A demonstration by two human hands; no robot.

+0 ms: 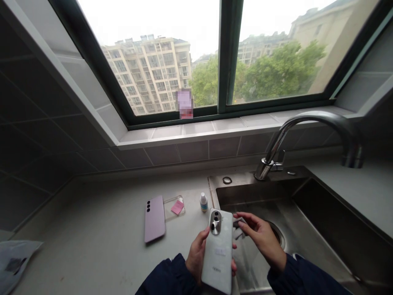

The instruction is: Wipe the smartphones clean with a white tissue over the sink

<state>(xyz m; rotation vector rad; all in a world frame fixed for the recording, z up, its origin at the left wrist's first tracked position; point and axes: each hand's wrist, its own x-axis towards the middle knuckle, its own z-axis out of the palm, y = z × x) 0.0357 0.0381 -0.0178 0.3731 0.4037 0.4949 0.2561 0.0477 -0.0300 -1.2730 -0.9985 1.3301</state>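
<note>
My left hand [195, 254] grips a white smartphone [217, 258], its back with the round camera block turned up toward me. Close to the phone's right edge, my right hand [265, 237] pinches a crumpled grey cloth [238, 229] over the sink. Left of the phone, a small white bottle [203, 202] with a blue label stands upright on the counter. Further left a lilac smartphone [154, 219] lies back side up. It touches or overlaps a clear phone case [170, 211], on which a pink slip [177, 207] rests.
A steel sink [307, 246] with a curved chrome faucet [294, 119] takes up the right side. The pale counter [101, 229] runs left, with a plastic bag [16, 262] at its left edge. Behind are a tiled sill [196, 128] and a dark-framed window [227, 53].
</note>
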